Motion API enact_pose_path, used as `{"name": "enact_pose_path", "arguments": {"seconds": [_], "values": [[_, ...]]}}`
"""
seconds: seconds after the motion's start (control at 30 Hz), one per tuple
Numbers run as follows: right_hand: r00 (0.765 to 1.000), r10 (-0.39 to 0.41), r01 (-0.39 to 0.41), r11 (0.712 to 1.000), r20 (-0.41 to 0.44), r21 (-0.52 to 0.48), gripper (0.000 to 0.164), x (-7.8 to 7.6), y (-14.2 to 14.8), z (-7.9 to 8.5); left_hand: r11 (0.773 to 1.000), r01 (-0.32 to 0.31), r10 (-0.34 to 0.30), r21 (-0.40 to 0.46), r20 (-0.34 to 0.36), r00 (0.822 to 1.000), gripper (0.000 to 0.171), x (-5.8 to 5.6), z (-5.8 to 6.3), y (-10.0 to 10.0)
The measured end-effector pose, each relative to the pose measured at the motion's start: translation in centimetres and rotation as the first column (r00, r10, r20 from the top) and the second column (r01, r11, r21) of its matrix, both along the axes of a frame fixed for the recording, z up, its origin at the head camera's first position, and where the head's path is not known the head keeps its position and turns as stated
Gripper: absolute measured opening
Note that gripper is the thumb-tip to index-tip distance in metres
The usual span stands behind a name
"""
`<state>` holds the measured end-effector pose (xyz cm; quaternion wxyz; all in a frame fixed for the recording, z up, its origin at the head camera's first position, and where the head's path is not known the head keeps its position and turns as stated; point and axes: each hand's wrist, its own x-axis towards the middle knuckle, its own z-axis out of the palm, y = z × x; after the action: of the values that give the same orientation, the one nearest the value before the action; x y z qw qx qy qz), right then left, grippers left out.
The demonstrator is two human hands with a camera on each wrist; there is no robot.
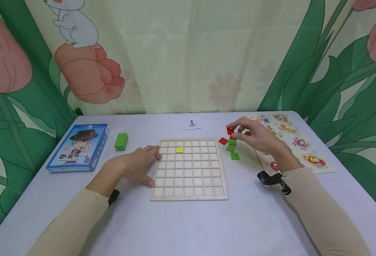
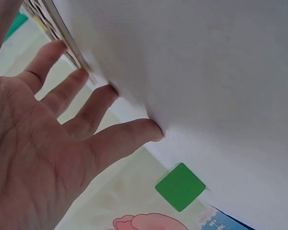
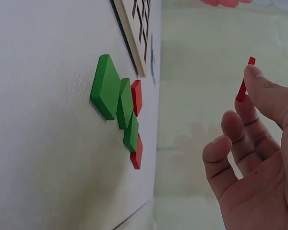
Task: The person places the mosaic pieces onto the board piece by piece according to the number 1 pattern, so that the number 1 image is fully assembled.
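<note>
My right hand [image 1: 256, 136] pinches a small red square tile [image 3: 242, 90] between thumb and a finger, raised above the table. Below it lie several green tiles [image 1: 231, 148], overlapping each other, with red tiles [image 1: 223, 141] beside them. A wooden grid board [image 1: 188, 173] lies flat in front of me. One yellow tile [image 1: 179, 150] sits in a cell of its second row. At the board's left edge, my left hand [image 1: 136, 164] rests with its fingers spread, fingertips along the rim and the tabletop.
A blue game box [image 1: 79, 149] and a green block [image 1: 121, 142] stand on the left. Behind the board lies a small grid card [image 1: 192, 123] with a printed red and green figure. A sheet of animal pictures [image 1: 303, 144] lies under the right forearm's far side.
</note>
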<state>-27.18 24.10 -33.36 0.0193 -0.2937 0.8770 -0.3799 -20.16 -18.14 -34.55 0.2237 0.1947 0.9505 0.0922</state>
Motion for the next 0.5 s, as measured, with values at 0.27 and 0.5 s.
{"name": "enact_pose_path", "arguments": {"seconds": [0.27,0.5], "values": [[0.999,0.034,-0.034,0.998,0.008,-0.049,0.032,-0.3,-1.4,0.0,1.000,0.003,-0.003,0.011,0.009,1.000,0.094,-0.1,0.6,0.0],[0.997,0.077,-0.077,0.996,-0.005,-0.038,0.034,-0.9,-2.7,-0.1,1.000,-0.007,0.007,0.017,0.005,1.000,0.092,0.0,0.2,0.1]]}}
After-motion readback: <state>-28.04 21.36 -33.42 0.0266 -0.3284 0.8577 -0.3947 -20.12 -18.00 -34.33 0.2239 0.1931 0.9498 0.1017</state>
